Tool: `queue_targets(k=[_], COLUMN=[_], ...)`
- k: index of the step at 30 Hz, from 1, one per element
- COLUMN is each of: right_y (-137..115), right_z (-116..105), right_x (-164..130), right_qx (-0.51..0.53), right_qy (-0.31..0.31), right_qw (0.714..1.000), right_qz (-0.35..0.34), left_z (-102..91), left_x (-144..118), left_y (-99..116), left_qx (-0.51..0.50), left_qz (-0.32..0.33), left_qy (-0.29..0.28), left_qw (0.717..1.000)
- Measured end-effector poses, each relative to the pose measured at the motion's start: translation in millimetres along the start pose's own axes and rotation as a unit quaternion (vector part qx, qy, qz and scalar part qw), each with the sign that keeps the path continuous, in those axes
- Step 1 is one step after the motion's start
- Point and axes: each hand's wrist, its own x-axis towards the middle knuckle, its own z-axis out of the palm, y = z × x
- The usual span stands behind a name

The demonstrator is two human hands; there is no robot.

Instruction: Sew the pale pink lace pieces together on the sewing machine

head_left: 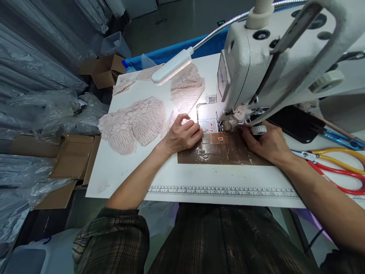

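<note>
My left hand [182,134] rests on a small piece of pale pink lace [172,118] just left of the needle plate [207,118], its fingers curled and pinching the lace. Right of the needle sits my right hand [266,144], fingers bent toward the presser foot [228,125] under the white sewing machine [273,57]; what it pinches is hidden by the machine. Both hands lie on a brown taped patch [219,154] of the white table [119,171].
Pink lace pieces lie at the left [134,123] and at the back [186,87]. A white gooseneck lamp [172,70] hangs over them. Red and yellow scissors [339,167] lie at the right. A ruler strip [222,190] runs along the front edge. Cardboard boxes [104,70] and plastic-wrapped bundles [42,110] stand left.
</note>
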Motion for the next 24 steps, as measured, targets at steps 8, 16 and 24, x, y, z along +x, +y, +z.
queue_targets(k=[8,16,24], right_y=[-1,0,-6], right_z=[0,-1,1], right_x=[1,3,5], right_qx=[-0.021,-0.028,-0.037], right_qy=[-0.035,-0.039,-0.025], right_qw=[0.999,0.999,0.998], right_qz=[0.025,0.024,0.039], left_z=[1.6,11.5,3.1], left_x=[1,-5,12], left_y=[-1,-3,-7], left_qx=[-0.027,-0.019,-0.357], left_qz=[-0.012,-0.015,-0.155], left_qy=[0.0,0.054,-0.006], left_qw=[1.0,0.998,0.921])
